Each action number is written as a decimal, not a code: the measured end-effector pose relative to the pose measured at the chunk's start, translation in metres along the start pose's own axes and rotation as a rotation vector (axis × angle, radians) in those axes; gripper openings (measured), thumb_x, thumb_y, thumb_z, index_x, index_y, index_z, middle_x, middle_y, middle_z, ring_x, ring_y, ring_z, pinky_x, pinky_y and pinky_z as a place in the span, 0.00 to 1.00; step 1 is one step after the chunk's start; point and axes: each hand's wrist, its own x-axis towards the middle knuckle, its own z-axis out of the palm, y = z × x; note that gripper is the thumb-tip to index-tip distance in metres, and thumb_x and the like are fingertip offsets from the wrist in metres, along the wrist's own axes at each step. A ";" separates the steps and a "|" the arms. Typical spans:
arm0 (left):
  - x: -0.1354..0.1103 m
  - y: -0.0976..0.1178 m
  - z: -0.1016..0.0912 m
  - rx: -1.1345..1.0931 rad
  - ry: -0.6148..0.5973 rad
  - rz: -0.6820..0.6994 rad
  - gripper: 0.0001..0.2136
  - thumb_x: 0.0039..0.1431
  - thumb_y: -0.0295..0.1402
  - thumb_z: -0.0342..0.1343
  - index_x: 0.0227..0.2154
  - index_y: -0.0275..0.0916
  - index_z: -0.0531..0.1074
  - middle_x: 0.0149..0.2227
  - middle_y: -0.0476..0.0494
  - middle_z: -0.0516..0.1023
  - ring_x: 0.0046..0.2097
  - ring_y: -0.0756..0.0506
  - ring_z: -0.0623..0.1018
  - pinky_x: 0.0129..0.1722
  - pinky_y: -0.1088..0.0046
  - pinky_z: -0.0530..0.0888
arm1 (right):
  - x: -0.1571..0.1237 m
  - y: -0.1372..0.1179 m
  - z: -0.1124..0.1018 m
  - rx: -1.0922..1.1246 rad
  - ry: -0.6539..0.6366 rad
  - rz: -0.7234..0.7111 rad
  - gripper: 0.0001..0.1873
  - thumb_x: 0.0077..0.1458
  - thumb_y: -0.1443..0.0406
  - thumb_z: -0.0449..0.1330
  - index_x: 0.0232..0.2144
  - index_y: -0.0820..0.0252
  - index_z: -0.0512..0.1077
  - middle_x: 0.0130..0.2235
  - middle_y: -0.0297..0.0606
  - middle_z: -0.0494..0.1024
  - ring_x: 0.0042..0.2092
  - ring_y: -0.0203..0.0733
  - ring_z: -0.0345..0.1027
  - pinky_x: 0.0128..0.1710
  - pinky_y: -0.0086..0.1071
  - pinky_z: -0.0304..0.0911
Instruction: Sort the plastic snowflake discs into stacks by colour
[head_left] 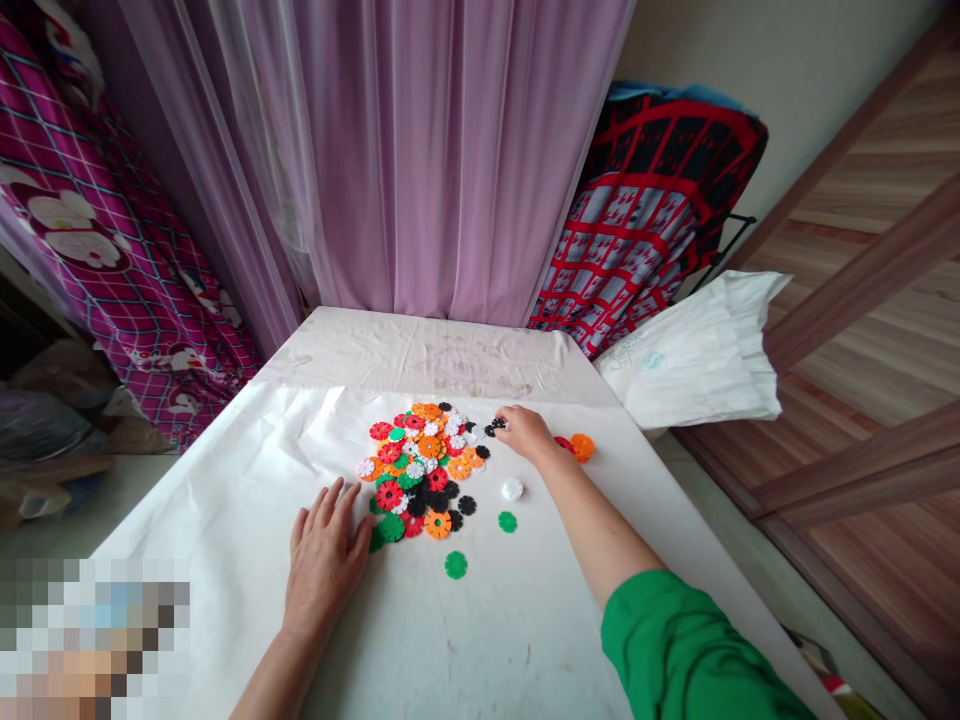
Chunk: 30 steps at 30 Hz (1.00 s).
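A loose pile of notched plastic flower discs (429, 447) in red, orange, green, white and black lies mid-table. My right hand (523, 432) is at the pile's far right side, its fingertips closed on a black flower disc (496, 426). My left hand (328, 540) rests palm down at the near left of the pile, fingers stretched out, holding nothing. Below my right wrist sits a small white stack of discs (512, 489). Two green discs lie apart, one (508, 522) near that stack and one (456, 565) closer to me. Orange discs (582, 446) and red ones sit beyond my right forearm.
A white cloth covers the table (450, 650). Purple curtains (450, 160) hang behind it. A white bag (697, 350) stands off the right edge, near a red patterned cloth (637, 210) and wooden doors (862, 300). Magenta patterned fabric (127, 250) hangs at left.
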 end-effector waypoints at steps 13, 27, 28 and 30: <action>-0.001 -0.001 0.002 0.012 0.002 0.013 0.22 0.66 0.42 0.44 0.59 0.44 0.68 0.65 0.39 0.67 0.67 0.38 0.63 0.65 0.52 0.58 | 0.012 0.002 0.018 -0.005 -0.093 -0.096 0.14 0.55 0.67 0.60 0.44 0.57 0.77 0.47 0.41 0.77 0.46 0.41 0.71 0.46 0.28 0.60; -0.001 0.000 0.000 0.005 -0.019 0.001 0.22 0.66 0.42 0.43 0.59 0.43 0.68 0.65 0.40 0.67 0.67 0.39 0.62 0.66 0.52 0.57 | -0.013 -0.001 0.004 0.012 -0.049 -0.128 0.17 0.55 0.70 0.58 0.47 0.54 0.75 0.51 0.38 0.76 0.51 0.41 0.69 0.49 0.29 0.60; -0.001 0.000 0.000 0.003 -0.019 0.001 0.22 0.66 0.42 0.43 0.59 0.43 0.68 0.65 0.40 0.67 0.67 0.39 0.62 0.66 0.52 0.57 | -0.015 -0.003 0.004 0.041 -0.058 -0.171 0.16 0.54 0.70 0.58 0.45 0.53 0.75 0.50 0.36 0.77 0.50 0.40 0.69 0.49 0.29 0.60; -0.001 0.000 0.000 0.001 -0.021 0.002 0.22 0.66 0.42 0.43 0.59 0.43 0.68 0.64 0.39 0.67 0.67 0.38 0.62 0.66 0.51 0.57 | -0.020 -0.008 0.007 0.091 -0.105 -0.242 0.14 0.52 0.70 0.60 0.41 0.53 0.76 0.46 0.33 0.79 0.47 0.39 0.70 0.47 0.29 0.60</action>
